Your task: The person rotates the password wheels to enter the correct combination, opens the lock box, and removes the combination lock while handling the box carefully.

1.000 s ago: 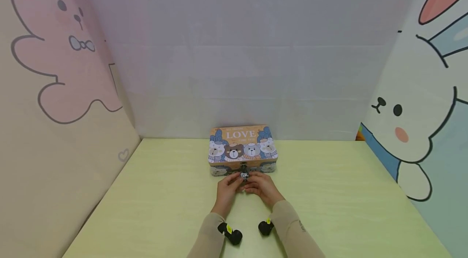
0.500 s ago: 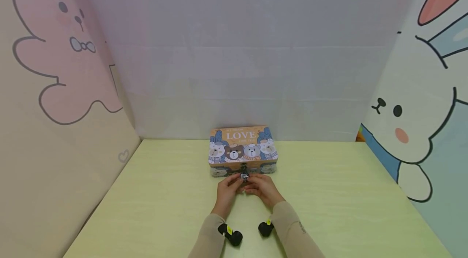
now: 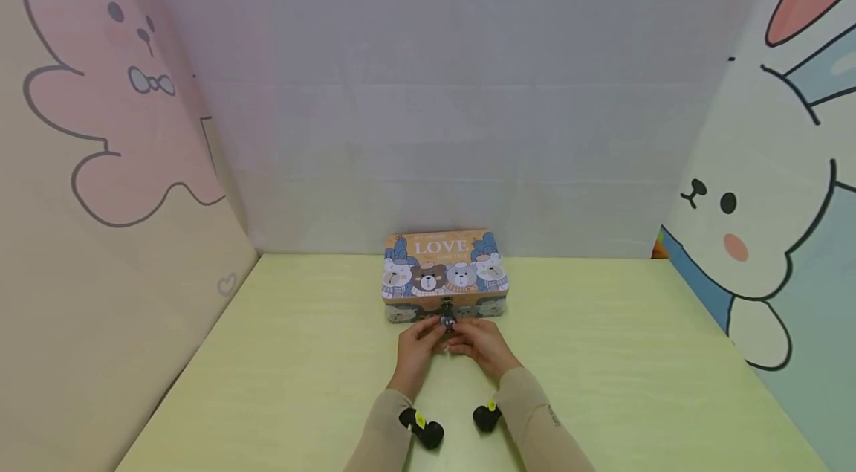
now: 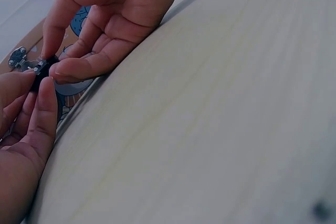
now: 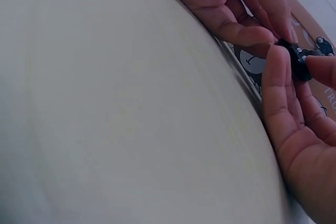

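So both hands are working right at the front of a closed box (image 3: 444, 262), and they're meeting over what's looking like a small black lock (image 3: 448, 321). The left hand (image 3: 414, 354) is pinching the lock from one side, thumb and fingertips nearly together with just the lock between them. The right hand (image 3: 486, 346) is doing much the same from the other side, tips close in on it and the rest of the fingers bending loosely. The lock is sitting against the middle of the box's front, just below the lid edge, next to a shiny metal clasp (image 4: 18, 57) that's showing better from the wrists. I can't tell what any dials or numbers are reading, too tiny.

The box is lying flat on a pale yellow-green table (image 3: 294, 360), near the back edge, with a row of cartoon bears and the word LOVE facing up. Behind it a plain whitish backdrop (image 3: 441, 85) is hanging, with a pink cartoon animal (image 3: 134, 137) on the left side and a white rabbit (image 3: 769, 234) on the right. Both arms are wearing beige sleeves (image 3: 542, 420), and a black gadget with a yellow mark (image 3: 430, 433) is sticking out by each wrist.
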Demonstrator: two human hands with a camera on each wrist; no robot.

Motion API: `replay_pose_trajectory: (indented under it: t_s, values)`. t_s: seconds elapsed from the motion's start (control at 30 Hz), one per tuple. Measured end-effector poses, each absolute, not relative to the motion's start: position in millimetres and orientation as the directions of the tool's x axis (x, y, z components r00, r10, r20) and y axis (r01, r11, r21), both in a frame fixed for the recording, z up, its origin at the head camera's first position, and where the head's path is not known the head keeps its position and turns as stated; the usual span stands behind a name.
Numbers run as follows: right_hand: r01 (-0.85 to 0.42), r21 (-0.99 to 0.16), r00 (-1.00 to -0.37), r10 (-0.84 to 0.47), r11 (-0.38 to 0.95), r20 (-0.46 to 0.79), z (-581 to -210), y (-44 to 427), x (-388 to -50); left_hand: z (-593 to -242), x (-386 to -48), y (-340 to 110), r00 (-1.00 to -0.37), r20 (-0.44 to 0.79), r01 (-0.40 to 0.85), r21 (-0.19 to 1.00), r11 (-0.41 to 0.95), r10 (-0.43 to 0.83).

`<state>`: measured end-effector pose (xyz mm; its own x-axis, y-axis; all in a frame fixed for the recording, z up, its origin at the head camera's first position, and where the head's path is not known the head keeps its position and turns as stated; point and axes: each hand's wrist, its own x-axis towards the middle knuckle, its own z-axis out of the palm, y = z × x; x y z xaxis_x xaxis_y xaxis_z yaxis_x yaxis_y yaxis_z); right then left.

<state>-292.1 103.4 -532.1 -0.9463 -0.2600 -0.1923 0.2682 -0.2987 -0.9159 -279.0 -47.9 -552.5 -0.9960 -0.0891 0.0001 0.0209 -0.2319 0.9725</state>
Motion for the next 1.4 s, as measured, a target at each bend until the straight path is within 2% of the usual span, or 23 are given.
replay_pose_trajectory:
  t_s: [0.67, 1.03, 1.4]
  values:
    - [0.268, -0.919, -0.953, -0.216, -0.288, -0.211, -536.0, 100.4, -293.7, -551.3, -276.5, -47.7, -0.997, 0.029, 0.045, 0.973, -0.227, -0.077]
    - [0.272, -0.913, -0.953, -0.217, -0.305, -0.212, -534.7, 101.2, -293.2, -533.2, -267.9, -49.2, -0.998, 0.001, 0.016, 0.968, -0.251, -0.059]
    - [0.278, -0.888, -0.953, -0.224, -0.366, -0.206, -533.4, 102.6, -293.1, -551.7, -277.8, -48.3, -0.997, 0.011, 0.030, 0.967, -0.253, -0.077]
